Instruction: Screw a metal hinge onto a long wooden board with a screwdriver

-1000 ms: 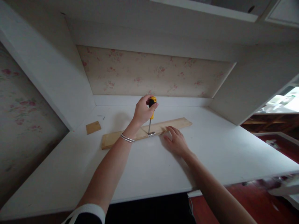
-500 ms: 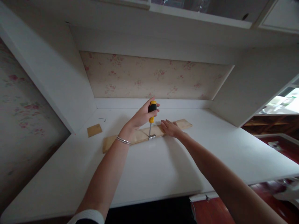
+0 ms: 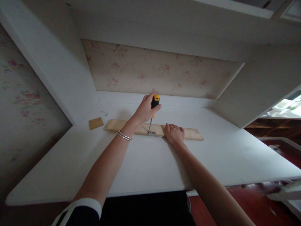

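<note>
My left hand [image 3: 146, 110] is closed round the handle of a yellow and black screwdriver [image 3: 155, 102], which stands nearly upright, leaning slightly. Its tip meets a small metal hinge [image 3: 151, 133] at the front edge of a long pale wooden board [image 3: 193, 134]. The board lies flat on a white desk [image 3: 145, 166]. To the right of the hinge, my right hand [image 3: 175, 134] grips the board, fingers bent over its top and far edge. Whether a screw sits under the tip is too small to tell.
A small brown rectangular piece [image 3: 96, 123] lies left of the board, with tiny dark bits, perhaps screws [image 3: 106, 114], behind it. White side panels [image 3: 54, 59] and an overhead cabinet [image 3: 164, 28] enclose the desk. Floral wallpaper [image 3: 150, 69] covers the back.
The board has turned, its right end coming nearer to me and its left end moving away. My right hand shifted from the front edge onto the board. The screwdriver stays at the hinge.
</note>
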Tool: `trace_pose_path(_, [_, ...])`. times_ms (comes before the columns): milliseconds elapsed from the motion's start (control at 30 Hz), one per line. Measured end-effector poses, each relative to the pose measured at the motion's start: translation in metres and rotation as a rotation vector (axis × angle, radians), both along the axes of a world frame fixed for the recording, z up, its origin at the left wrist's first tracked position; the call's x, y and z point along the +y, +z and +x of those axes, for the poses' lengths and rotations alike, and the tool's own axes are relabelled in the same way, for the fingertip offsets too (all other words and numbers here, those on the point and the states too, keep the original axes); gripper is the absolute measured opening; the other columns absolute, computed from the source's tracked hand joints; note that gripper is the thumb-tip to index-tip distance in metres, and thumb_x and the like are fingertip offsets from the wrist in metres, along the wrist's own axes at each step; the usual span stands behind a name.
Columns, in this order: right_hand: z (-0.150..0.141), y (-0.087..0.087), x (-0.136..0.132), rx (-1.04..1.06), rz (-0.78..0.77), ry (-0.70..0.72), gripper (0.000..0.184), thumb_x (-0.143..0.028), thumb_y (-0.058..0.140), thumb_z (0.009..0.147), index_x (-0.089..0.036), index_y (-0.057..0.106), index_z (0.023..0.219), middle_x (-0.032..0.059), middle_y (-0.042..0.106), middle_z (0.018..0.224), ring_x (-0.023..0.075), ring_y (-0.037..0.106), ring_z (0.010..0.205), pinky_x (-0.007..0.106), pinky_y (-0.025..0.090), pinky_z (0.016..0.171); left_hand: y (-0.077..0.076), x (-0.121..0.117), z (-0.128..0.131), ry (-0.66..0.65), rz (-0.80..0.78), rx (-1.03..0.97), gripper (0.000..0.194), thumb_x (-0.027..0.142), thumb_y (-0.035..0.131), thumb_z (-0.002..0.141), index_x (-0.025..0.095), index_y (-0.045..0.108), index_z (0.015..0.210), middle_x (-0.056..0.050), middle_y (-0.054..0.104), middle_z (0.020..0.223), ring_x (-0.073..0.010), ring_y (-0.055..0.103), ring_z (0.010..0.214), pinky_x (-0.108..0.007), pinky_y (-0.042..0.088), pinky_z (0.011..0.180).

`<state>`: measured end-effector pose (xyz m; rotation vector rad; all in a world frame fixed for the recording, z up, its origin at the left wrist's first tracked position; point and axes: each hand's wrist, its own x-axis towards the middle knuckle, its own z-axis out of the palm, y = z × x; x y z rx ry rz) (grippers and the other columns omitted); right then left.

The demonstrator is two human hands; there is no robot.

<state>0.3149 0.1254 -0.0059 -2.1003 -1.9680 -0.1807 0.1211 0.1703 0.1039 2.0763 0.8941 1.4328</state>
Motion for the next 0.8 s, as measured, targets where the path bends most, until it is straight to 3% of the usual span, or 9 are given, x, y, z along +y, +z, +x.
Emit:
trace_pose_path(133, [-0.004, -0.002, -0.007, 0.009, 0.050, -0.039, 0.055, -0.042, 0.013, 0.103, -0.021, 0.064, 0.106, 0.0097, 0.068, 0.114, 0.0219, 0.055, 0.112, 0.041, 0.028, 0.095, 0.004, -0.008, -0.003, -0.356, -0.200, -0.033, 0.052, 0.023, 0.061, 0.085, 0.022, 0.047, 0.135, -0.011, 0.059, 0.126, -0.0205, 0.060, 0.108, -0.037, 0.047, 0.097])
trace_pose_path(267, [-0.005, -0.001, -0.007, 0.010, 0.062, -0.046, 0.054, -0.040, 0.015, 0.103, -0.021, 0.065, 0.104, 0.0092, 0.069, 0.112, 0.0210, 0.056, 0.110, 0.039, 0.029, 0.094, 0.008, -0.009, -0.017, -0.473, -0.292, -0.042, 0.044, 0.021, 0.066, 0.080, 0.020, 0.057, 0.123, -0.010, 0.063, 0.117, -0.0206, 0.063, 0.102, -0.036, 0.052, 0.090])
trace_pose_path(333, [-0.005, -0.001, -0.007, 0.010, 0.061, -0.052, 0.053, -0.040, 0.016, 0.103, -0.022, 0.066, 0.103, 0.0090, 0.069, 0.111, 0.0207, 0.056, 0.110, 0.038, 0.029, 0.095, 0.007, -0.005, -0.020, -0.391, -0.263, -0.036, 0.045, 0.022, 0.072, 0.075, 0.018, 0.059, 0.118, -0.010, 0.065, 0.111, -0.0204, 0.064, 0.096, -0.036, 0.053, 0.086])
trace_pose_path(467, [-0.005, 0.000, -0.006, 0.007, 0.055, -0.057, 0.052, -0.040, 0.018, 0.103, -0.022, 0.067, 0.100, 0.0089, 0.070, 0.108, 0.0205, 0.057, 0.108, 0.038, 0.029, 0.094, 0.000, 0.002, -0.011, 0.014, -0.076, -0.021, 0.055, 0.029, 0.083, 0.063, 0.015, 0.062, 0.112, -0.009, 0.063, 0.108, -0.0191, 0.061, 0.089, -0.036, 0.052, 0.083])
trace_pose_path(533, [-0.006, 0.001, -0.007, 0.004, 0.054, -0.055, 0.052, -0.039, 0.018, 0.103, -0.021, 0.067, 0.097, 0.0090, 0.071, 0.107, 0.0207, 0.058, 0.107, 0.038, 0.030, 0.093, -0.003, 0.002, -0.005, 0.078, -0.072, -0.025, 0.049, 0.032, 0.080, 0.068, 0.014, 0.062, 0.110, -0.011, 0.061, 0.110, -0.0200, 0.060, 0.092, -0.035, 0.052, 0.083])
trace_pose_path(600, [-0.006, 0.002, -0.008, 0.002, 0.057, -0.050, 0.050, -0.038, 0.019, 0.102, -0.021, 0.066, 0.098, 0.0091, 0.071, 0.107, 0.0208, 0.058, 0.107, 0.038, 0.030, 0.092, -0.005, -0.001, -0.001, -0.053, -0.171, -0.050, 0.043, 0.028, 0.072, 0.077, 0.015, 0.058, 0.115, -0.012, 0.060, 0.114, -0.0203, 0.060, 0.096, -0.034, 0.052, 0.082])
trace_pose_path(700, [-0.005, 0.003, -0.010, 0.001, 0.063, -0.044, 0.046, -0.035, 0.022, 0.102, -0.022, 0.066, 0.098, 0.0085, 0.071, 0.108, 0.0208, 0.058, 0.106, 0.038, 0.031, 0.091, -0.006, -0.005, -0.004, -0.355, -0.323, -0.075, 0.045, 0.017, 0.066, 0.080, 0.018, 0.052, 0.124, -0.013, 0.061, 0.118, -0.0197, 0.062, 0.100, -0.033, 0.053, 0.081])
trace_pose_path(800, [-0.003, 0.003, -0.010, 0.003, 0.061, -0.040, 0.042, -0.033, 0.026, 0.100, -0.022, 0.066, 0.093, 0.0079, 0.071, 0.106, 0.0213, 0.057, 0.107, 0.037, 0.031, 0.090, -0.007, -0.006, -0.009, -0.429, -0.385, -0.057, 0.040, 0.014, 0.068, 0.077, 0.016, 0.056, 0.115, -0.013, 0.065, 0.109, -0.0189, 0.063, 0.096, -0.034, 0.054, 0.079])
